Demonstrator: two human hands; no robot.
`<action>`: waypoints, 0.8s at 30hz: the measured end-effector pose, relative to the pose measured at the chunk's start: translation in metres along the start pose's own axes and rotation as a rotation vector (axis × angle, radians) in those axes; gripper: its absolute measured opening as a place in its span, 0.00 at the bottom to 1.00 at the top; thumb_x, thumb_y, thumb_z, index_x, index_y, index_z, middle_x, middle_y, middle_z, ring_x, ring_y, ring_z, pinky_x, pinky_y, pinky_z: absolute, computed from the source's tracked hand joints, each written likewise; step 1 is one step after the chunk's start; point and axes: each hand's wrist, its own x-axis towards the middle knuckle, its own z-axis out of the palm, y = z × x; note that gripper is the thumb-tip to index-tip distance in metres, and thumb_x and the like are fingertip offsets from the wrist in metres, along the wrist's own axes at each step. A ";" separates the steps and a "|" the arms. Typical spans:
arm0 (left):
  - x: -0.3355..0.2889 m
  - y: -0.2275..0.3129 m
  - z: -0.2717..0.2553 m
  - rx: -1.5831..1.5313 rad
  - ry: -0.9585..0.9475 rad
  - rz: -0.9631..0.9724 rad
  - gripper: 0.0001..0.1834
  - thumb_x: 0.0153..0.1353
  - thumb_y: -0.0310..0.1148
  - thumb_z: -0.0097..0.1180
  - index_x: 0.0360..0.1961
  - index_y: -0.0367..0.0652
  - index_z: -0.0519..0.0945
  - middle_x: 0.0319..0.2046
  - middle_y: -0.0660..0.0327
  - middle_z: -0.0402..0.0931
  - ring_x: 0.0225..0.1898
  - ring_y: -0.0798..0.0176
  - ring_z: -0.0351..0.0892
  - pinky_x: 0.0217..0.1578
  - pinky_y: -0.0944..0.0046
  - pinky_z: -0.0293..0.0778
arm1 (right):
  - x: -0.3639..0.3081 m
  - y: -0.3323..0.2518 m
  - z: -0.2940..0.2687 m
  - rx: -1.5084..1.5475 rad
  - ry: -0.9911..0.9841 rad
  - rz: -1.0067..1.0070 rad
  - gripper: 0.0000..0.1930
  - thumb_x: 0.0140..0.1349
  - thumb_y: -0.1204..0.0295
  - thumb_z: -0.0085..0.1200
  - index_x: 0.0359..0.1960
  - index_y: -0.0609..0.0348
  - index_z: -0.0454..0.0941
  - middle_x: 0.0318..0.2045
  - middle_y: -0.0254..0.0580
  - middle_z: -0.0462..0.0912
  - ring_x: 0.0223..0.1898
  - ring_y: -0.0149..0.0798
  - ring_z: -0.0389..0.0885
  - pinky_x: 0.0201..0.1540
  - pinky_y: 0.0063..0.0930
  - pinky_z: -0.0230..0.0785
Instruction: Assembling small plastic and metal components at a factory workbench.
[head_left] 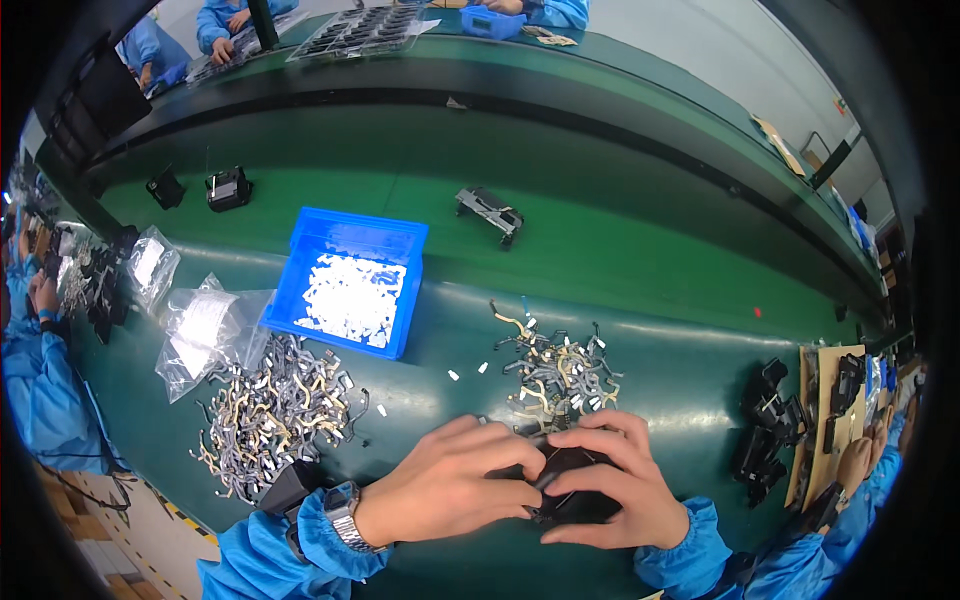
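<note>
Head view: your left hand (455,482) pinches one side of a glossy black, hard-plastic-looking part (588,507), your right hand (630,490) clasped around the other, over the dark-green tabletop (690,395). It's probably light, stiff, a bit slick; hold its outer walls, sparing thin edges.
</note>
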 end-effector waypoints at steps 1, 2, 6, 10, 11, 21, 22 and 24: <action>-0.001 0.000 0.001 0.000 0.002 0.000 0.12 0.52 0.36 0.75 0.39 0.53 0.90 0.42 0.70 0.81 0.41 0.63 0.81 0.38 0.61 0.73 | -0.002 -0.002 0.000 -0.021 0.036 -0.022 0.24 0.47 0.55 0.80 0.47 0.40 0.87 0.62 0.25 0.81 0.62 0.46 0.71 0.62 0.47 0.59; -0.002 0.000 0.003 0.020 0.005 0.000 0.11 0.53 0.36 0.75 0.39 0.52 0.90 0.42 0.71 0.82 0.41 0.63 0.81 0.38 0.61 0.72 | -0.003 -0.003 0.000 -0.041 0.072 -0.043 0.21 0.47 0.55 0.80 0.44 0.38 0.89 0.61 0.24 0.81 0.63 0.45 0.71 0.61 0.47 0.59; -0.002 0.005 0.004 0.040 0.001 -0.047 0.09 0.56 0.33 0.74 0.38 0.49 0.89 0.43 0.70 0.85 0.42 0.62 0.81 0.40 0.61 0.73 | -0.007 -0.001 0.001 -0.182 0.083 -0.082 0.15 0.43 0.61 0.81 0.35 0.37 0.93 0.54 0.27 0.86 0.59 0.46 0.76 0.58 0.46 0.65; 0.000 0.004 0.003 0.005 0.032 -0.029 0.08 0.57 0.32 0.73 0.39 0.49 0.89 0.43 0.69 0.86 0.43 0.60 0.82 0.42 0.60 0.75 | -0.007 -0.006 -0.001 -0.166 0.121 -0.074 0.13 0.44 0.62 0.81 0.34 0.36 0.94 0.51 0.26 0.87 0.58 0.45 0.76 0.56 0.46 0.64; -0.002 0.006 0.001 -0.030 0.045 -0.018 0.09 0.58 0.32 0.73 0.40 0.48 0.89 0.42 0.68 0.86 0.44 0.60 0.82 0.42 0.60 0.76 | -0.006 -0.009 -0.001 -0.172 0.135 -0.070 0.12 0.44 0.63 0.80 0.33 0.35 0.95 0.50 0.26 0.87 0.57 0.45 0.76 0.55 0.46 0.63; -0.003 0.002 0.008 -0.044 0.119 0.007 0.09 0.58 0.31 0.74 0.40 0.45 0.90 0.38 0.63 0.85 0.43 0.57 0.83 0.40 0.58 0.77 | -0.012 -0.027 0.003 -0.511 0.201 -0.089 0.13 0.42 0.60 0.81 0.32 0.35 0.95 0.45 0.22 0.88 0.49 0.41 0.77 0.47 0.46 0.61; -0.003 0.002 0.008 -0.042 0.122 0.006 0.09 0.58 0.31 0.74 0.40 0.45 0.90 0.38 0.63 0.85 0.43 0.57 0.83 0.40 0.58 0.77 | -0.009 -0.035 0.004 -0.577 0.204 -0.096 0.13 0.41 0.61 0.81 0.32 0.38 0.94 0.43 0.22 0.88 0.47 0.41 0.77 0.46 0.43 0.62; -0.002 0.002 0.010 -0.046 0.178 0.002 0.09 0.58 0.31 0.74 0.40 0.44 0.90 0.37 0.63 0.85 0.41 0.57 0.84 0.41 0.58 0.77 | -0.013 -0.033 0.008 -0.603 0.232 -0.115 0.13 0.40 0.62 0.81 0.32 0.39 0.94 0.42 0.22 0.89 0.47 0.41 0.77 0.45 0.43 0.62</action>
